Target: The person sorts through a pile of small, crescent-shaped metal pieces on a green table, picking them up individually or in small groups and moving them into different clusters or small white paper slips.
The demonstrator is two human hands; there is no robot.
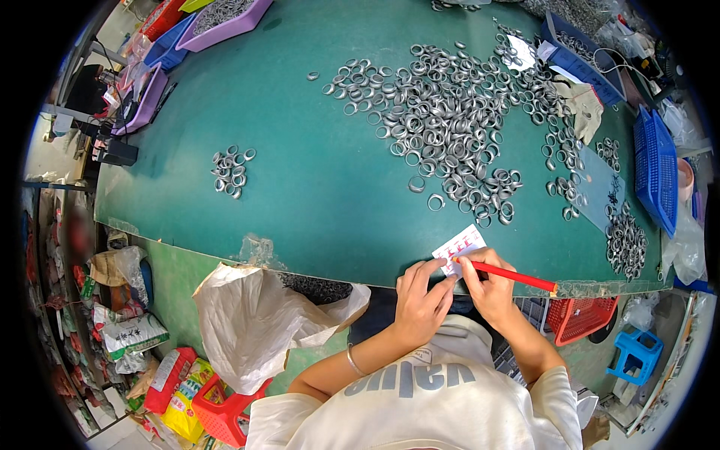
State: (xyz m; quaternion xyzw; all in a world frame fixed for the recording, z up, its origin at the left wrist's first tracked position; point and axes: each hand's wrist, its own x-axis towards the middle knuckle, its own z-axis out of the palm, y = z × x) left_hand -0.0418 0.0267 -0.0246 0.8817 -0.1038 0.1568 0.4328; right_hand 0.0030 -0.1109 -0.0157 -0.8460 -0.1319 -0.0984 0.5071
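Observation:
At the table's near edge lies a small white paper slip (463, 242) with rows of red marks. My left hand (421, 301) is closed at its lower left edge, thumb and fingertips holding the paper. My right hand (489, 289) grips a long red pen (517, 276), its tip touching or just over the slip and its back end pointing right. Just beyond the slip, a large spread of grey metal rings (450, 112) covers the middle of the table. The fingers partly hide the slip's lower part.
On the green table (292, 157), a small ring group (231, 171) sits left and another ring pile (626, 240) right. Blue baskets (655, 169) line the right side; a purple tray (229, 26) stands far left. A white sack (247, 322) hangs by the front edge.

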